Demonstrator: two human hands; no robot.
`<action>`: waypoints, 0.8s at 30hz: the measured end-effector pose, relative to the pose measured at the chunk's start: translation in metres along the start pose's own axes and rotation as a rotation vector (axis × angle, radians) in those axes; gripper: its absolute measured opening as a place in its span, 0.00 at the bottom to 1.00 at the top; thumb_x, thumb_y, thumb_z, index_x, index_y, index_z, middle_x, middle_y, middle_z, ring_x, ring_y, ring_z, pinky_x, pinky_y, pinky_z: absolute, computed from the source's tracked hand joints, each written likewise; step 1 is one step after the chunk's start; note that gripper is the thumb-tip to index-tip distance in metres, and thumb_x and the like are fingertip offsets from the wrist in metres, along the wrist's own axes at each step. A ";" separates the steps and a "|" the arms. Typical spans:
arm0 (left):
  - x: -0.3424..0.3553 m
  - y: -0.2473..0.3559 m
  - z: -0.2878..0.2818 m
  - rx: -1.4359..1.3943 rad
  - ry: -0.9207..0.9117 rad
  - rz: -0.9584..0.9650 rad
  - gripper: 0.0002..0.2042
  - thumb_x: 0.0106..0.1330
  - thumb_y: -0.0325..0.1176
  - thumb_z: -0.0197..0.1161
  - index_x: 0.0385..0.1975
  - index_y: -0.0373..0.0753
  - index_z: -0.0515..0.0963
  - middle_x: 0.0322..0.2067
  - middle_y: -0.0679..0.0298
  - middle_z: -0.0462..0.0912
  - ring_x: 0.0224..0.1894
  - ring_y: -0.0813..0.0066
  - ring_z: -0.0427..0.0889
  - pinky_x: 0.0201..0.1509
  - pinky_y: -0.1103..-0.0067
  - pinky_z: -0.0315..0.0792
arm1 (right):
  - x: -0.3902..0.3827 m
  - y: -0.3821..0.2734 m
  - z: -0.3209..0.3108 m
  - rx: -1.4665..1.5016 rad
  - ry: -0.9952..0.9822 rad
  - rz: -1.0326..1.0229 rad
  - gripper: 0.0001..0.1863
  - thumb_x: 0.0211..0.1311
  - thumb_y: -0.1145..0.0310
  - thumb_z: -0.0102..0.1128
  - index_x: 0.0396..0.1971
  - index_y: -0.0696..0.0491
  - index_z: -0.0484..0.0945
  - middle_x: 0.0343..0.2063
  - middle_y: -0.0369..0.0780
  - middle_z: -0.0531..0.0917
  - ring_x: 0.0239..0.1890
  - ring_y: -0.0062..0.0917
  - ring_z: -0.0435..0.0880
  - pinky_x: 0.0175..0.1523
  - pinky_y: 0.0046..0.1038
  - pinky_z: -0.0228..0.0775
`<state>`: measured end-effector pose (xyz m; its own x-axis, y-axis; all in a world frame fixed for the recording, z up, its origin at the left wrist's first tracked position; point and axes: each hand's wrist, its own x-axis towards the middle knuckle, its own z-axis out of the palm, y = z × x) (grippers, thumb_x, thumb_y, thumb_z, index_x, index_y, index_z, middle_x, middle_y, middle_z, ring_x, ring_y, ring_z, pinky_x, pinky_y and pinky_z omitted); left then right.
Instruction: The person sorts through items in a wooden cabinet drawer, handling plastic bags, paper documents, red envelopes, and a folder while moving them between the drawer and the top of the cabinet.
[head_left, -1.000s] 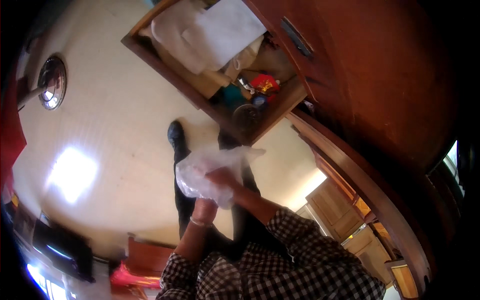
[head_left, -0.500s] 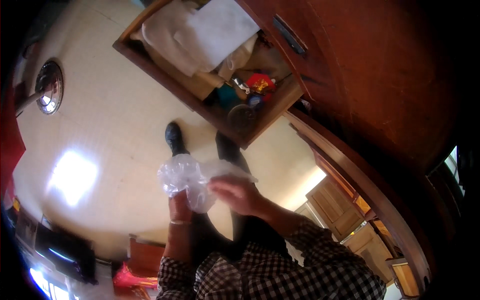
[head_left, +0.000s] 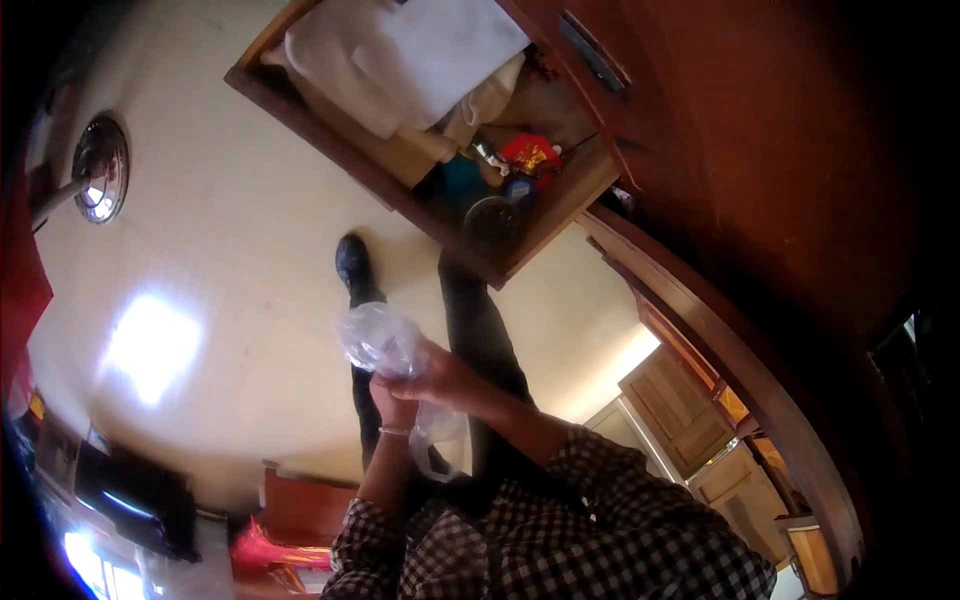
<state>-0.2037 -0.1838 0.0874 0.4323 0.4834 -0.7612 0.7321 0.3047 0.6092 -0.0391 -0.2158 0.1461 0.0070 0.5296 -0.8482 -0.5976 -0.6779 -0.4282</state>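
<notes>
The bag [head_left: 378,335] is up in both hands on the near side of the drawer [head_left: 340,162], apart from it. The right hand [head_left: 437,376] is curled closed around the bag's middle, thumb laid across; the left hand [head_left: 394,402] meets it there and looks closed on the same gathered part, though most of its fingertips are hidden. The step looks like bunching the film together. For that, a firm pinch by one hand while the other slides and squeezes should serve best, working toward the open end so that trapped air can escape. Film this slick will probably spring back if both hands loosen at once, and hard pulling might stretch or tear it.

The bag is thin, clear plastic, crinkled and glossy; its end toward the drawer puffs into a rounded bulge, while the end away from the drawer hangs as a limp loop. The drawer is brown wood, box-shaped. Inside it lie soft, rumpled beige cloth [head_left: 340,75], a flat white sheet [head_left: 445,55] and a shiny red packet [head_left: 532,155].
</notes>
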 end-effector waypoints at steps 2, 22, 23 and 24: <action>-0.003 -0.017 0.010 -0.169 0.139 0.025 0.13 0.53 0.33 0.62 0.37 0.35 0.75 0.32 0.53 0.79 0.33 0.62 0.79 0.35 0.74 0.72 | 0.007 0.030 0.003 0.141 0.062 0.035 0.41 0.47 0.62 0.69 0.59 0.58 0.59 0.48 0.46 0.75 0.52 0.31 0.73 0.58 0.29 0.61; -0.017 0.020 0.019 -0.932 -0.346 -0.415 0.35 0.51 0.36 0.68 0.60 0.38 0.59 0.55 0.62 0.66 0.57 0.68 0.65 0.60 0.71 0.63 | 0.010 0.038 -0.010 -0.229 0.502 -0.742 0.19 0.48 0.74 0.58 0.44 0.58 0.74 0.39 0.46 0.79 0.44 0.34 0.78 0.51 0.29 0.69; -0.016 0.008 0.020 -0.928 -0.345 -0.411 0.35 0.51 0.36 0.68 0.60 0.38 0.59 0.55 0.62 0.66 0.57 0.68 0.65 0.60 0.71 0.63 | 0.014 0.036 -0.009 -0.122 0.439 -0.457 0.21 0.48 0.74 0.57 0.46 0.58 0.73 0.42 0.47 0.78 0.46 0.34 0.77 0.52 0.30 0.69; -0.014 -0.005 0.016 -1.013 -0.324 -0.320 0.34 0.53 0.38 0.67 0.59 0.38 0.59 0.55 0.61 0.66 0.57 0.67 0.66 0.59 0.71 0.65 | 0.016 0.034 -0.008 -0.067 0.401 -0.317 0.22 0.48 0.74 0.57 0.47 0.58 0.73 0.44 0.47 0.77 0.47 0.34 0.77 0.53 0.30 0.68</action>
<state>-0.2048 -0.2055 0.0915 0.5259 0.0705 -0.8476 0.1293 0.9783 0.1616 -0.0525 -0.2349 0.1156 0.4944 0.4863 -0.7205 -0.4636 -0.5536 -0.6918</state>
